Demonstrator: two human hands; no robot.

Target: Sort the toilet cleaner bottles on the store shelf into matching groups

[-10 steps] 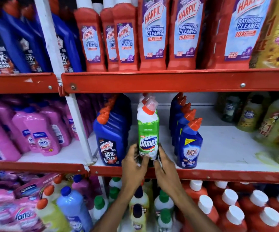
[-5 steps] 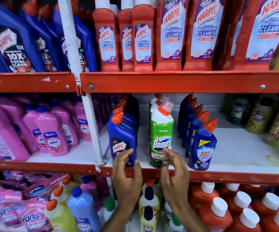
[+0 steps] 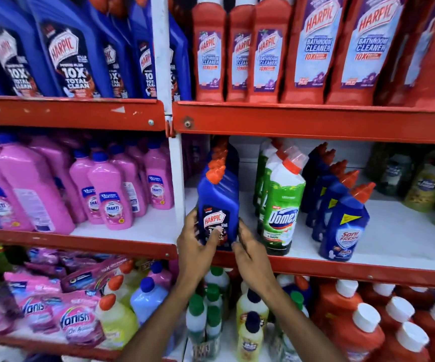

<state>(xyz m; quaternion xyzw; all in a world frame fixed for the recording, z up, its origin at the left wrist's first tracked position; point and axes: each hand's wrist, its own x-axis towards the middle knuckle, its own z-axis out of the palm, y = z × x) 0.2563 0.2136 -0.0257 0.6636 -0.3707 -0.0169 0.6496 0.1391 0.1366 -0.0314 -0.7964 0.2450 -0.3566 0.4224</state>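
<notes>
On the middle shelf [image 3: 394, 246] stand three rows of toilet cleaner. A blue Harpic bottle [image 3: 217, 202] with an orange cap heads the left row. My left hand [image 3: 197, 244] wraps its lower left side and my right hand [image 3: 250, 254] presses its lower right side. Both hands cover the bottle's base. To its right stands the green and white Domex bottle [image 3: 281, 212] at the front of its row. Further right is the row of blue Sani Fresh bottles [image 3: 341, 226], untouched.
A white upright post [image 3: 177, 178] stands just left of the Harpic row. Pink Shakti bottles [image 3: 112, 202] fill the left bay. Red Harpic bathroom cleaner bottles [image 3: 260, 48] stand on the shelf above. Olive bottles [image 3: 427, 184] sit at the far right. Mixed bottles crowd the shelf below.
My hands let go of the Domex bottle, which now stands in its row, and moved left onto the front blue Harpic bottle. The view has shifted closer and to the left.
</notes>
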